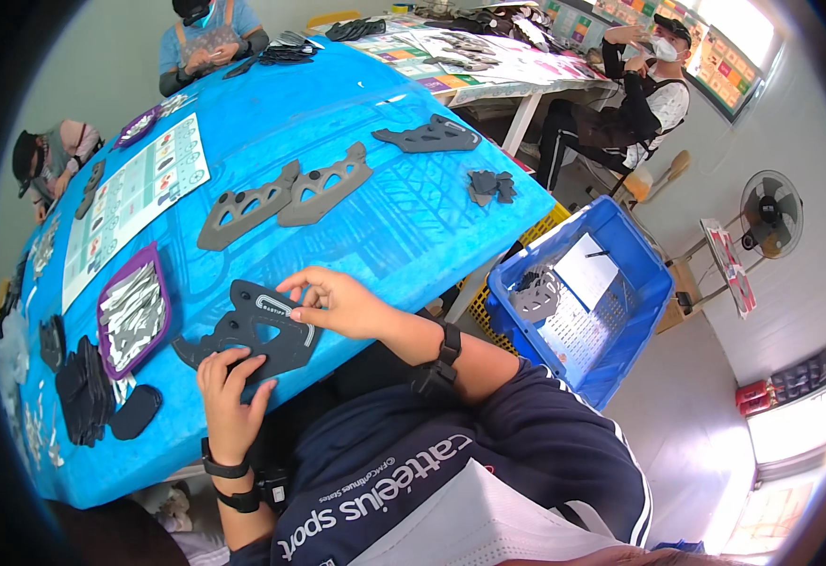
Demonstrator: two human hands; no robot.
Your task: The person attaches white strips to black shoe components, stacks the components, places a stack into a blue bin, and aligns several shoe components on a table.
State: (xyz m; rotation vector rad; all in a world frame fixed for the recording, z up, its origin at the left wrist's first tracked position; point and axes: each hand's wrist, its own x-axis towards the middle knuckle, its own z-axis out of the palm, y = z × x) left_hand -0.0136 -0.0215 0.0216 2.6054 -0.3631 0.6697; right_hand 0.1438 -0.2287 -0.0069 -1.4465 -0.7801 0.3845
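Observation:
A flat dark grey cut-out panel, with openings through it and a white printed outline at one end, lies at the table's near edge in front of me. My left hand grips its lower edge, fingers on top and thumb at the rim. With thumb and fingertips, my right hand holds the panel's upper right end by the white outline; whether something small is also pinched there is hidden. Beyond lie two brownish-grey cut-out panels, touching each other, and a darker one.
Left of my hands stands a purple tray of pale strips, near stacked black pads. A printed sheet and small dark pieces lie on the blue table. A blue crate stands at right. Three people sit around.

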